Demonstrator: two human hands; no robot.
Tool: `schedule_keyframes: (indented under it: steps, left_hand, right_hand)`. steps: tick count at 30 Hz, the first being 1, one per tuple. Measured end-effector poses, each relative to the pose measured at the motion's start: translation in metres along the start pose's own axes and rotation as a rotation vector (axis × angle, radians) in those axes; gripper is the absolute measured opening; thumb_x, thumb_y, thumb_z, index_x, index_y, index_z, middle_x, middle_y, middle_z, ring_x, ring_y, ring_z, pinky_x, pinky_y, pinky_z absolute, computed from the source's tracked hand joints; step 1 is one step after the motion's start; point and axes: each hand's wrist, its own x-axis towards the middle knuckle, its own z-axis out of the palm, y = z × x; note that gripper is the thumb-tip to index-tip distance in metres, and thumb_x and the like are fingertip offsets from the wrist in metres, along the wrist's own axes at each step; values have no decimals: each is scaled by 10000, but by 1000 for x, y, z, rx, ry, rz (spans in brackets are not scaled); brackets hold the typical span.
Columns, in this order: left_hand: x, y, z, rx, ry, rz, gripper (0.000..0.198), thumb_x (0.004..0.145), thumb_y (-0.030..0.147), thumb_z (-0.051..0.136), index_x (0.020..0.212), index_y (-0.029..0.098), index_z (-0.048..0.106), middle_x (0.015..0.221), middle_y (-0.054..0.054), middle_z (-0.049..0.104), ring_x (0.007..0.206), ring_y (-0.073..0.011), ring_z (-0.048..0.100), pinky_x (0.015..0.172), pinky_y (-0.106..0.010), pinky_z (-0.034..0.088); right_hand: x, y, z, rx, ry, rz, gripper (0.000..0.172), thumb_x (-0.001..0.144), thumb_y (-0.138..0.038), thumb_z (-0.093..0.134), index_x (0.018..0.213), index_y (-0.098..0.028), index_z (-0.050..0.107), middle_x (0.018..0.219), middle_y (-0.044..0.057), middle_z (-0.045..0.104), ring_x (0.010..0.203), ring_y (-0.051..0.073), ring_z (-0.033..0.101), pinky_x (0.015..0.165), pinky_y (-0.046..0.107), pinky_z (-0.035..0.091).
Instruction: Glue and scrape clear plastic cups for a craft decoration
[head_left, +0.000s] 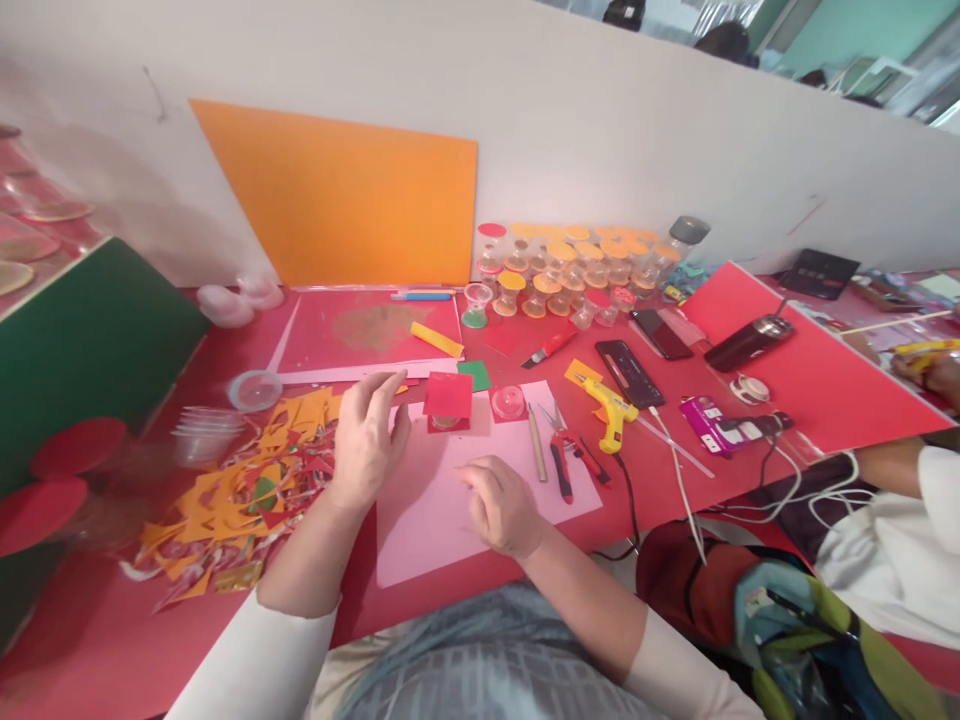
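My left hand (367, 440) is raised over the left edge of a pink sheet (427, 545), fingers stretched out and holding nothing. Just right of its fingertips, a red card square (448, 393) lies on top of a small clear plastic cup. Another red square with a clear round cup (509, 402) on it sits to the right, beside a green card square (474, 376). Lower down over the sheet, my right hand (501, 505) has its fingers curled in, and nothing shows in them. A thin brown stick (537, 442) and red-handled pliers (559, 460) lie to its right.
Orange and red scraps (247, 490) are heaped at the left, near stacked clear cups (206, 432). A yellow glue gun (611, 412) with its cord, a box cutter (549, 346) and a phone (628, 373) lie right. Hourglass-shaped cup pieces (559, 265) stand in rows behind.
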Motion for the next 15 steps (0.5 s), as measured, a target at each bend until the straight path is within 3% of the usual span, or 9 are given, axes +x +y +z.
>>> schedule_keyframes:
  steps: [4, 10, 15]
  left_hand:
    - [1, 6, -3, 16, -7, 56, 438, 893, 102, 493, 1304, 229, 575, 1159, -127, 664, 1000, -250, 651, 892, -401, 524]
    - [1, 13, -9, 48, -20, 109, 441, 880, 96, 487, 1251, 275, 644, 1149, -113, 691, 956, -244, 655, 853, -402, 501]
    - [2, 13, -9, 69, -2, 97, 417, 886, 98, 486, 1243, 261, 627, 1128, -111, 697, 950, -241, 657, 838, -390, 507]
  right_hand:
    - [-1, 2, 2, -7, -2, -7, 356, 922, -84, 347, 1113, -161, 639, 856, 108, 688, 785, 225, 647, 689, 348, 570]
    - [-5, 6, 7, 11, -68, -19, 354, 998, -173, 353, 816, -216, 654, 652, 43, 627, 612, 190, 591, 589, 305, 508]
    - [-7, 8, 7, 16, -99, -11, 362, 1007, -201, 356, 776, -224, 633, 612, 26, 581, 590, 189, 576, 588, 301, 487]
